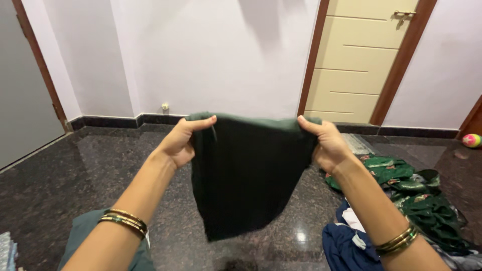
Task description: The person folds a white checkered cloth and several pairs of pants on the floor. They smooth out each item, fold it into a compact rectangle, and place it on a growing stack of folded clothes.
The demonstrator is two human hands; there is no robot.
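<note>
Left hand [179, 143] – fingers clamped on dark green knit garment [248, 175], top-left corner | right hand [329, 145] – fingers pinching top-right corner | cloth hangs limp over polished speckled stone floor [90, 165]

A dark, speckled, polished stone floor [90, 165] fills the lower view and mirrors a small bright glint of light, with a dark stone skirting strip [115, 121] running along the foot of the plain white plastered wall [211, 55]. A cream panelled door [359, 60] with a metal handle sits in a reddish-brown wooden frame [399, 65] at the right, and another brown frame edges a grey panel [22, 85] at the far left.
</note>
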